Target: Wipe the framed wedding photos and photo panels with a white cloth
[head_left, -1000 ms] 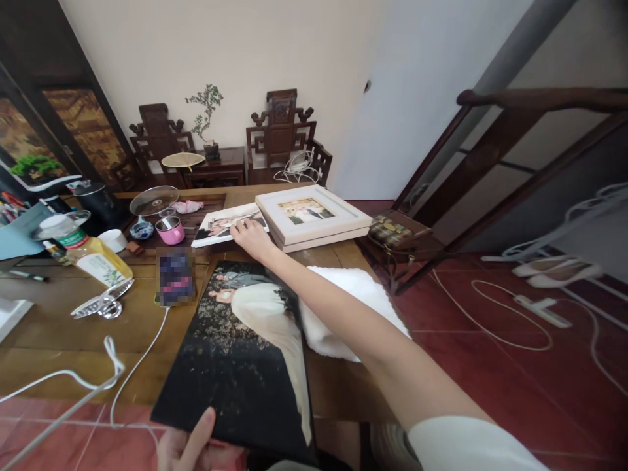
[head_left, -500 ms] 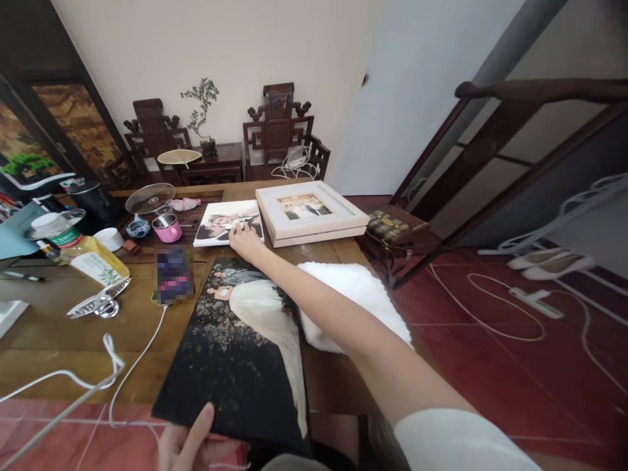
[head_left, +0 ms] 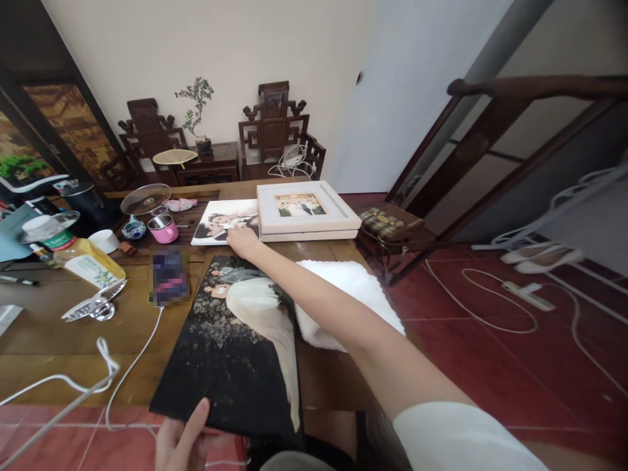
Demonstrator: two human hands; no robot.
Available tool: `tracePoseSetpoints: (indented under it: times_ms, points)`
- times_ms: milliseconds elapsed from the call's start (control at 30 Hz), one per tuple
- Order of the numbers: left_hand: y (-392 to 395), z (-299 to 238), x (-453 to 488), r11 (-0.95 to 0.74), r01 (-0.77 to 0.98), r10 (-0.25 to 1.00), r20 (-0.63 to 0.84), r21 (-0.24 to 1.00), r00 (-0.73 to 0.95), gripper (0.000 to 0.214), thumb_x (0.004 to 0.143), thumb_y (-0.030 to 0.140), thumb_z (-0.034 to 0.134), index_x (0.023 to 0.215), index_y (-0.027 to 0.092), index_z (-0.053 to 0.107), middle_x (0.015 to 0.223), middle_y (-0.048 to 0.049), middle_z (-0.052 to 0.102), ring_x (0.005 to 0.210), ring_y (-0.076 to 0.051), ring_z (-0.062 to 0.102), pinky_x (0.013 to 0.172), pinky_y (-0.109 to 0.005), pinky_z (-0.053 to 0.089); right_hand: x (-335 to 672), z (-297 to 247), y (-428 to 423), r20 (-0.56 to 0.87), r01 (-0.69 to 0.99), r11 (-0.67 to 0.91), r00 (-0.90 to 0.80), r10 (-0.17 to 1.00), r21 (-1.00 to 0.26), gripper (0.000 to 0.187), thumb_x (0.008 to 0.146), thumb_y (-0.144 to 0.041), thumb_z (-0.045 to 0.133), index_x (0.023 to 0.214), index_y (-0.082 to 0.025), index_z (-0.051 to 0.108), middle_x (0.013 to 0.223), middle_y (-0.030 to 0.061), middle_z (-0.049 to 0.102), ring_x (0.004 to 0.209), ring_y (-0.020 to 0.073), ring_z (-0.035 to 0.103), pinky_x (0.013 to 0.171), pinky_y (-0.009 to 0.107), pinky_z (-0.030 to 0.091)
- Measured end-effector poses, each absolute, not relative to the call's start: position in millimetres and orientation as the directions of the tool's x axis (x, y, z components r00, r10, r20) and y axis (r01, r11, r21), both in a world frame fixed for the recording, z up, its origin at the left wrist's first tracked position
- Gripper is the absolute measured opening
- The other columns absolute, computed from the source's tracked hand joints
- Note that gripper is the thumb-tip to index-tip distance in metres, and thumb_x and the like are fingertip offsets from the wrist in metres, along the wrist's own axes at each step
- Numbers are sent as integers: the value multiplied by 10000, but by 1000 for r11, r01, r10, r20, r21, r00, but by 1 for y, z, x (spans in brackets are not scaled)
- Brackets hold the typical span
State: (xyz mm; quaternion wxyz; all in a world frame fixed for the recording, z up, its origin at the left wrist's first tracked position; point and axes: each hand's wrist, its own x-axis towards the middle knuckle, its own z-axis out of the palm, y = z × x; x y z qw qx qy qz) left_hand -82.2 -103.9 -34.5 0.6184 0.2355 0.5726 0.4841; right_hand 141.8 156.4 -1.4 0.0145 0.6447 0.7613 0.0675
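Right arm (head_left: 338, 314) stretched diagonally over the wooden table (head_left: 63, 337), and the right hand (head_left: 244, 242) lies, fingers bent, on the white photo (head_left: 235, 212) at far centre, just left of the thick cream frame (head_left: 338, 219); whether it grips, one cannot tell. Down near, the left hand (head_left: 184, 435) has a narrow pinch on the black photo (head_left: 235, 353), thumb on top, its flat, dark panel jutting past the table's near edge. Fluffy white cloth (head_left: 360, 284) to the right, glossy red tiles (head_left: 471, 366) beyond, carved dark chair (head_left: 275, 124) far back!
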Motion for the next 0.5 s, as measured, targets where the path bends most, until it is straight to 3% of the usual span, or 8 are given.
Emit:
tracePoseSetpoints:
  times_ms: [233, 400, 500]
  points:
    - [-103, -37, -85, 408, -282, 876, -459, 869, -149, 537, 509, 373, 910, 955, 153, 706, 783, -67, 763, 920, -350, 723, 732, -377, 627, 165, 16, 149, 64, 987, 161, -162, 985, 8, 332, 944, -334, 563, 1225, -158, 578, 1209, 119, 606, 1027, 231, 614, 841, 393, 525]
    - [-102, -48, -83, 364, -319, 897, -422, 875, -134, 736, 548, 391, 907, 1210, 252, 616, 1115, -81, 731, 1162, -318, 629, 856, -334, 586, 206, 52, 110, 166, 982, 187, -182, 969, -18, 293, 981, -229, 410, 1196, -151, 593, 1145, 160, 651, 982, 258, 630, 778, 345, 467]
    - [-103, -50, -77, 317, -335, 913, -381, 887, -144, 849, 571, 418, 895, 1325, 307, 521, 1247, -68, 677, 1234, -297, 578, 903, -323, 561, 222, 58, 52, 207, 966, 257, -257, 944, 29, 296, 990, -227, 348, 1094, -138, 611, 977, 135, 676, 837, 232, 616, 745, 347, 444]
